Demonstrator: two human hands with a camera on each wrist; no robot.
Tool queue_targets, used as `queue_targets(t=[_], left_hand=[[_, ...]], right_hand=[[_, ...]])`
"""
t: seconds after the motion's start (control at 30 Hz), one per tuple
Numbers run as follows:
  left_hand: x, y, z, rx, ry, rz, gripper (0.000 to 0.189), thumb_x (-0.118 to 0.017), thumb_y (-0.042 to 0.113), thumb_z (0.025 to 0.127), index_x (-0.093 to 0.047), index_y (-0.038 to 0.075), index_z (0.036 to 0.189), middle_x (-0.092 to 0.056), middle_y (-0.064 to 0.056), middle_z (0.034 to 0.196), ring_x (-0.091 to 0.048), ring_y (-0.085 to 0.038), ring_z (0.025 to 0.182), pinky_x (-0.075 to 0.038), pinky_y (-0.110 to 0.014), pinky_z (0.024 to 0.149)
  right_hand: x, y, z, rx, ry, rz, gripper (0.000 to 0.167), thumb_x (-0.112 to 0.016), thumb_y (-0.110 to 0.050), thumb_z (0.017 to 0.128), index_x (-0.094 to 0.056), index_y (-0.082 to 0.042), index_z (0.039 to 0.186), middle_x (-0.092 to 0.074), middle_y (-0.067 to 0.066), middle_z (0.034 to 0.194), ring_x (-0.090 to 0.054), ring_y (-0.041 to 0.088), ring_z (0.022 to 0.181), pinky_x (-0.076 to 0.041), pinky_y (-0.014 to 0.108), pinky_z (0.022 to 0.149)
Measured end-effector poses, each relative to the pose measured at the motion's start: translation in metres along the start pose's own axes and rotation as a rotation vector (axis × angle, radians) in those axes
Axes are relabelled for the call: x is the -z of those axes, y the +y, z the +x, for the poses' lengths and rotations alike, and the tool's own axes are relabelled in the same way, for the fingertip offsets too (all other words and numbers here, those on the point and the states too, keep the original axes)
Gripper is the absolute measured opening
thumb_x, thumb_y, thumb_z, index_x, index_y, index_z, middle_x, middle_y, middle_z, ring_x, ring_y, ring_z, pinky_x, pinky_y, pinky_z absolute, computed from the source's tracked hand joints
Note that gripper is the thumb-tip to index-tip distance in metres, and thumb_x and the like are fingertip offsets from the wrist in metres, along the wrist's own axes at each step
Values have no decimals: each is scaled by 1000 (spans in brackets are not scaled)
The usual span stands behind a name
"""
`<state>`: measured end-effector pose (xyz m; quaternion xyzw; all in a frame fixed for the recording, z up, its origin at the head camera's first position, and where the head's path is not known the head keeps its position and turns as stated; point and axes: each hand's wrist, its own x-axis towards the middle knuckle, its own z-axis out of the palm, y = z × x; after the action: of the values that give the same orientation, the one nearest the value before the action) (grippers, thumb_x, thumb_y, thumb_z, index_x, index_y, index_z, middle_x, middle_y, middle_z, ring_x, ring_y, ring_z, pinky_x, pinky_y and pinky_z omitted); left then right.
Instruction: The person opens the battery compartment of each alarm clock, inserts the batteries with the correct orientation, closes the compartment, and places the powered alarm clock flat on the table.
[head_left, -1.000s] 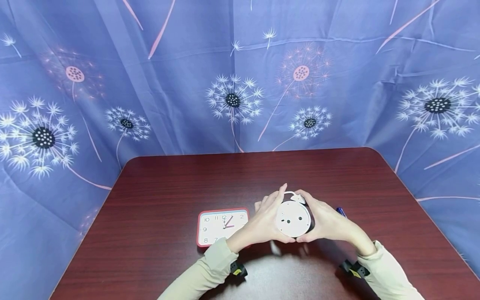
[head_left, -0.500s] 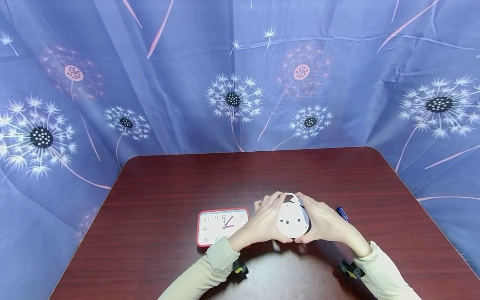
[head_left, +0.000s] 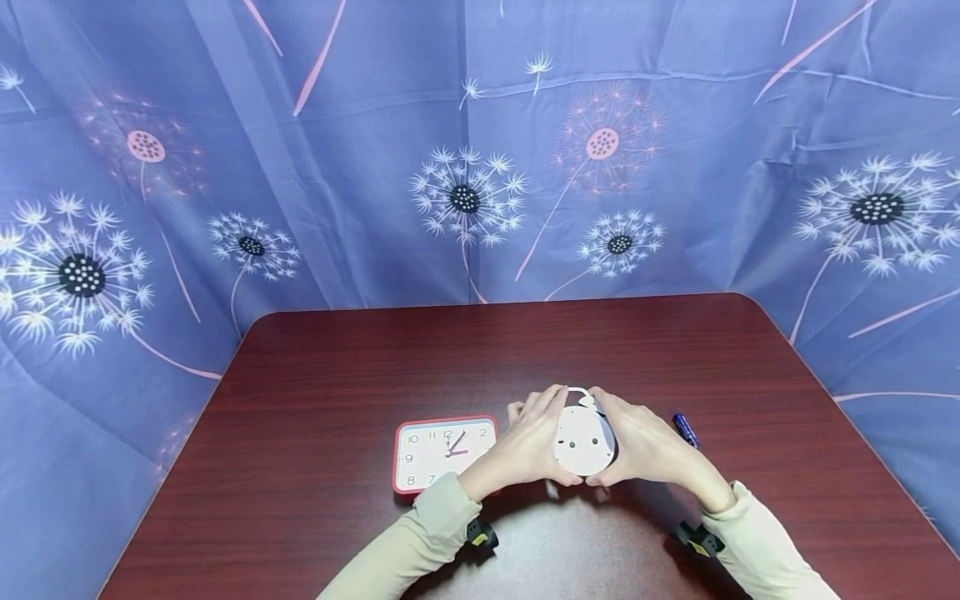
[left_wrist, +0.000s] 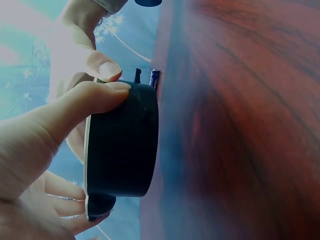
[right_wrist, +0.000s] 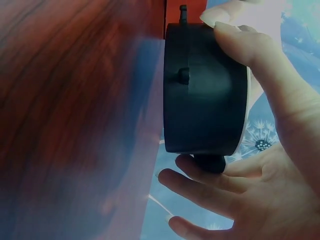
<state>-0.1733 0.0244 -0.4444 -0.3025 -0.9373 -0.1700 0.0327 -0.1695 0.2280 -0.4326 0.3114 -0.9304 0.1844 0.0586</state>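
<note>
Between both hands a round alarm clock (head_left: pixel 583 446) is held, its white back with small dark knobs toward the head camera and a white handle (head_left: pixel 581 390) on top. My left hand (head_left: pixel 531 439) grips its left side, my right hand (head_left: pixel 643 440) its right. The thumbs meet at its lower edge. In the left wrist view the clock's dark side (left_wrist: pixel 122 142) shows under the thumb, fingers by a rounded bell (left_wrist: pixel 101 206). The right wrist view shows the same dark body (right_wrist: pixel 205 92) with small feet. Its dial is hidden.
A red-framed rectangular clock (head_left: pixel 426 457) lies face up left of the hands, partly covered by the left forearm. Blue battery-like cylinders (head_left: pixel 686 430) lie right of the right hand. The dark red table (head_left: pixel 337 367) ends at a blue curtain (head_left: pixel 360 200).
Both hands still hold the alarm clock. It has shifted slightly left and down, and its back looks a little smaller. My right hand moved left, uncovering more of the blue cylinders.
</note>
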Motion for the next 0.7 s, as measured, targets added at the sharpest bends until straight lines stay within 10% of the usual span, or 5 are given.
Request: queue_targets(t=[0.7], left_hand=[[-6,-4,-1,10,-24,17,120,-90,52,52,-36,0,146,-45,-7,146,-47,-19,124,-34,-33,84]], right_hand=[[-11,2,2,-16,-13,-32,107,-89,-54,47,-49,6,126,-65,13,105,-63,25,89,-51,40,74]])
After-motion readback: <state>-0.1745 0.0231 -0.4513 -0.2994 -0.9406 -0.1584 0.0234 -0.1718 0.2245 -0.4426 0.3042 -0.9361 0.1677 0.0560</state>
